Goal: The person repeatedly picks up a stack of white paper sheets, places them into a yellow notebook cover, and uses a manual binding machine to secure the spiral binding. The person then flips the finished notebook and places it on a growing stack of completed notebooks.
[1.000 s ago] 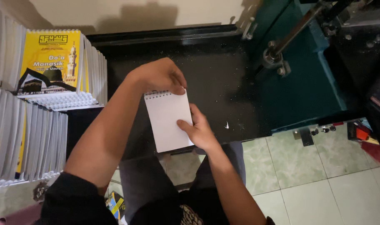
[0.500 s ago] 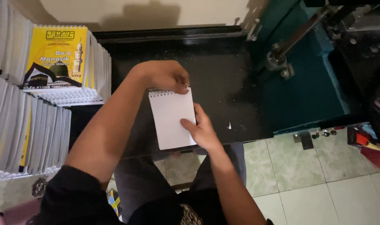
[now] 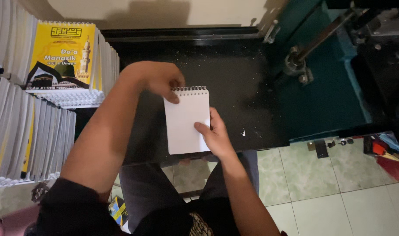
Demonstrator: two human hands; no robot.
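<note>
A small white booklet (image 3: 184, 122) with a wire spiral along its top edge lies flat on a black work surface (image 3: 243, 83). My left hand (image 3: 158, 78) reaches over from the left, its fingertips pinching the top left corner at the spiral. My right hand (image 3: 215, 135) rests on the booklet's right edge, thumb pressing on the blank page.
A stack of spiral-bound booklets with a yellow cover (image 3: 62, 57) stands at the left, with rows of more booklets (image 3: 24, 140) below it. A teal machine with a metal lever (image 3: 313, 48) stands at the right. Tiled floor (image 3: 330, 183) with small tools lies below.
The booklet and both hands stay in nearly the same pose. My left fingers have shifted slightly along the spiral at the top corner.
</note>
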